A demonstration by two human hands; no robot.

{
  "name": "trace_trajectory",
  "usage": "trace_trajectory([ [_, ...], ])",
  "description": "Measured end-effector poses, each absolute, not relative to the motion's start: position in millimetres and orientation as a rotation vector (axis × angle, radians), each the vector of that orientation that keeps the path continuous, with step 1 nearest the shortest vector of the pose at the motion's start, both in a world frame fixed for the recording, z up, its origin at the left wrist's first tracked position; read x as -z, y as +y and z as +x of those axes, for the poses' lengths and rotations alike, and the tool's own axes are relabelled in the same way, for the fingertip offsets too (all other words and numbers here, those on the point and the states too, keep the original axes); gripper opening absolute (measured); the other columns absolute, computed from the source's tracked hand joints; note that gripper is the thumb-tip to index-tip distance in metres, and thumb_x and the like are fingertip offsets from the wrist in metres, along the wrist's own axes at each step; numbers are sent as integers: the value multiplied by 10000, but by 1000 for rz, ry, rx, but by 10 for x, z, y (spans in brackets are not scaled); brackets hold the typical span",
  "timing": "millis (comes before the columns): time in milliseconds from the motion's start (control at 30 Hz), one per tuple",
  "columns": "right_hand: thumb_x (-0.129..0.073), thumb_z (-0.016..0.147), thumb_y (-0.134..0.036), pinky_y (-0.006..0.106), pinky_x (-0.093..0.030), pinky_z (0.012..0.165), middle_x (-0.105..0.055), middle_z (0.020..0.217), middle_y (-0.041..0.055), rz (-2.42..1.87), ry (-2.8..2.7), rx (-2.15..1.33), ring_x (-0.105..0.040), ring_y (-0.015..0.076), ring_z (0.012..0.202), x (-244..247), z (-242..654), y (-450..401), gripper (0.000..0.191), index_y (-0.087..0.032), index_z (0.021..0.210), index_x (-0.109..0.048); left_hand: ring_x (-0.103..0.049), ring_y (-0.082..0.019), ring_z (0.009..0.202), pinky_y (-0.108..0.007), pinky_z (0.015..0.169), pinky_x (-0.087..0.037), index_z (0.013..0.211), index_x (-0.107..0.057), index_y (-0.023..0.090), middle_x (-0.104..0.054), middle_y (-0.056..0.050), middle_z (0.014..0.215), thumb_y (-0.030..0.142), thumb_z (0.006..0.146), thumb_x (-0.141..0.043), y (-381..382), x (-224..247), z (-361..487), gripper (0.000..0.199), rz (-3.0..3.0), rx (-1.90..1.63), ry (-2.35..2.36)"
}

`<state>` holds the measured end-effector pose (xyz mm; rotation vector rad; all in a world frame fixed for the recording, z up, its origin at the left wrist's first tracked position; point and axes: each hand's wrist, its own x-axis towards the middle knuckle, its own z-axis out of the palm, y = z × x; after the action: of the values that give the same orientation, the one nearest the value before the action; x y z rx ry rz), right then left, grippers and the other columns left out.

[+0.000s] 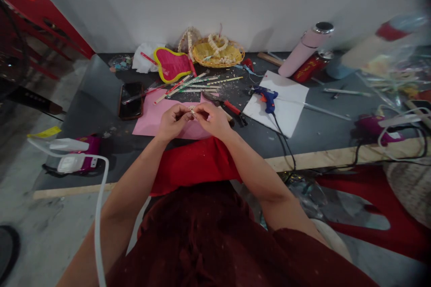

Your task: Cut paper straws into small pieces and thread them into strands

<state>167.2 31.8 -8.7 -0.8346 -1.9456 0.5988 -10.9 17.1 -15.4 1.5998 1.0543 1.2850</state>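
My left hand [174, 121] and my right hand [211, 119] meet above a pink sheet [148, 121]. Between their pinched fingertips is a small cream-coloured knobbly piece [192, 110], mostly covered by the fingers; its exact kind cannot be made out. Just beyond lie several patterned thin sticks [188, 84] among pale crumbs. Pliers with red handles [231, 106] rest beside my right hand. A yellow wicker basket [198, 59] at the back holds a ring of similar cream pieces [218, 44] and loose bits.
A blue glue gun [268, 97] lies on a white sheet [292, 94], its cord crossing the table's front edge. A phone [130, 101] lies left. A pink flask [305, 49] and red can [313, 66] stand back right. A white cable [100, 215] hangs at the left.
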Motion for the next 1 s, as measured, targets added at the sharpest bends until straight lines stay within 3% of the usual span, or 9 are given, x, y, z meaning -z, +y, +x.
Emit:
trace_trajectory([
  [1000,-508,929,-303,294,-496,760,-704,934,42,-841,-1950,-665,-645,153,846,132,1648,322,159,-206,960,-629,-662,-129,708,-268,680,-522,837,-598,162,-690,-31,753,279,825,-654,161,129,-112,130,1589,-1279,1024],
])
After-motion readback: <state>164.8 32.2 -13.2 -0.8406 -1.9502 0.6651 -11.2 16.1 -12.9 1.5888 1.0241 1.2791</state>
